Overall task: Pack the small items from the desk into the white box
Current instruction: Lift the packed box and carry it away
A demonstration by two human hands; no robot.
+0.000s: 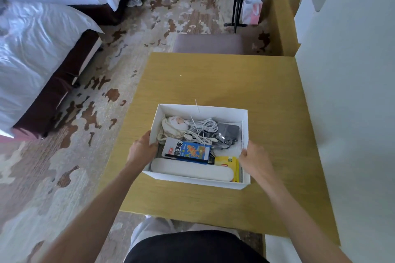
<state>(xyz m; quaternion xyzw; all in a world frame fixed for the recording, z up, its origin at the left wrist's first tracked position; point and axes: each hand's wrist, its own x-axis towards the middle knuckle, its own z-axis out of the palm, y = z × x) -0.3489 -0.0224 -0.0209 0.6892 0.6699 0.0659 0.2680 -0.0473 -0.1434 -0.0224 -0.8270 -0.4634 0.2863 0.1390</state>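
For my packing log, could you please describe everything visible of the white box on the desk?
The white box is open, lidless and rectangular, cardboard by its look, resting flat on the wooden desk. The left hand grips its left wall, the right hand its right wall. It holds a cable, a blue carton and a long white case.

Both bare forearms reach forward from the bottom of the view, angled slightly toward each other. The left hand grips the left wall of the open white cardboard box with curled fingers. The right hand pinches the right wall, knuckles up.
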